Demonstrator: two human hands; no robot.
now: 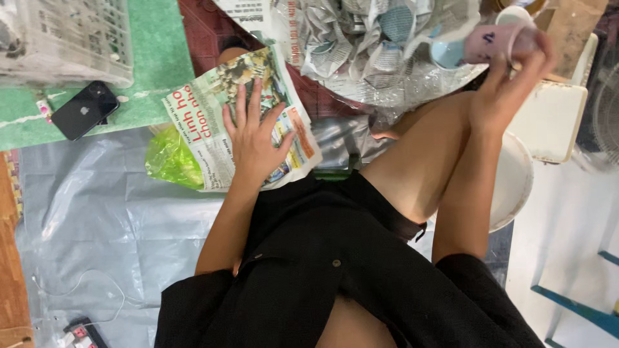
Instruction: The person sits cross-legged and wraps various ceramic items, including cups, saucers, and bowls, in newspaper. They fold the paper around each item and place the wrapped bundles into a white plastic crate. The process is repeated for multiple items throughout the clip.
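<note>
- The grey plastic sheet (pixel 116 212) covers the floor beneath you; you sit on it in black clothing, one bare knee raised toward the upper right.
- A heap of cups wrapped in newspaper (pixel 367 45) lies on clear plastic at the top centre, just beyond your knee.
- A white basket (pixel 71 38) stands at the upper left on a green mat (pixel 155 58).
- A white round basin (pixel 516 183) sits to the right of your raised leg, partly hidden by your right forearm, with a white square lid (pixel 551 119) just above it.
- The newspaper sheet (pixel 213 122) lies in front of you over a green plastic bag (pixel 169 158). Your left hand (pixel 255 138) rests flat on it, fingers spread, palm down, grasping nothing.
- A black phone (pixel 85 109) lies face down on the mat edge, well apart from your left hand.
- Your right hand (pixel 509 84) is raised at the upper right, fingers clenched around a pink cup (pixel 493 40). The cup lies on its side in the grip, mouth to the left, above the fingers and beside the wrapped heap.
</note>
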